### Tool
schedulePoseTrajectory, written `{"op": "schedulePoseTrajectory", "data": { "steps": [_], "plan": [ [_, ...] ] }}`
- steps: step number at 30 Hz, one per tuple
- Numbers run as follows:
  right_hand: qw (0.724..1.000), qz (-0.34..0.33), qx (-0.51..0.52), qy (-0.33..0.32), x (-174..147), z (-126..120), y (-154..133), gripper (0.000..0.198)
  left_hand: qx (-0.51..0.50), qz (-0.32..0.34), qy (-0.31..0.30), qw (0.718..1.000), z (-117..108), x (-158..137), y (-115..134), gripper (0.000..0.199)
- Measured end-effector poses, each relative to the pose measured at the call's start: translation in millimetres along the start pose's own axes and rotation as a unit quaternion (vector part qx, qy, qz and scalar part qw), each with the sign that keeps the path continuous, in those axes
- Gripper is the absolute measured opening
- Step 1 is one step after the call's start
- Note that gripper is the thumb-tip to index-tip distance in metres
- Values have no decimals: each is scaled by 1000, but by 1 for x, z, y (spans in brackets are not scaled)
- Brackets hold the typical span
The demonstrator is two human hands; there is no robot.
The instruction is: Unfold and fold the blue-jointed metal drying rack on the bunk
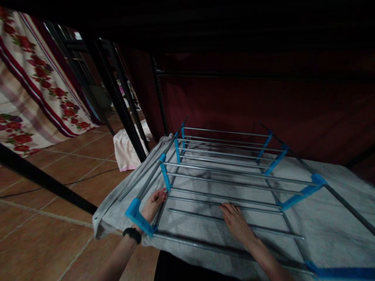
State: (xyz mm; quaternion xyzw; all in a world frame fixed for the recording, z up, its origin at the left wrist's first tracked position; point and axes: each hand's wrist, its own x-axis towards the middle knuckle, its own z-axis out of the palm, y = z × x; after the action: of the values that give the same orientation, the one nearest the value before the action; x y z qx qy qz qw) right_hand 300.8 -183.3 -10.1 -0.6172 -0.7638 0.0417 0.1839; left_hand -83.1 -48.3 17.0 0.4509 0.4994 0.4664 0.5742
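A folding rack of grey metal rods with blue plastic joints (318,179) lies on a grey cloth. My left hand (155,201), with a black band at the wrist, reaches through the rack's left side. Its fingers pinch the left end of a thin metal rod (199,201) by the side rail. Over the same rod, farther right, curl the fingers of my right hand (236,222); its thumb is hidden. Nearer to me, a loose-looking rod (196,215) passes beneath my right hand, its left end apart from the side rail.
The grey cloth (331,218) covers a low surface, with a dark frame overhead and a black post (117,97) at left. Dark red fabric (234,101) hangs behind. On the tiled floor (58,175) are a striped cloth (127,146) and a cable. A flowered curtain (38,82) hangs at far left.
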Motion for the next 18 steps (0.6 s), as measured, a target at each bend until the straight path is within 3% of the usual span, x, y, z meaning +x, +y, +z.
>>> {"op": "schedulePoseTrajectory", "data": {
  "steps": [9,18],
  "plan": [
    [996,-24,-44,-70,29,4,-20,37,-39,-16,52,998,2,6,-6,65],
    [992,68,-95,-57,41,8,-29,30,-44,-14,79,996,4,2,-9,63]
  ]
}}
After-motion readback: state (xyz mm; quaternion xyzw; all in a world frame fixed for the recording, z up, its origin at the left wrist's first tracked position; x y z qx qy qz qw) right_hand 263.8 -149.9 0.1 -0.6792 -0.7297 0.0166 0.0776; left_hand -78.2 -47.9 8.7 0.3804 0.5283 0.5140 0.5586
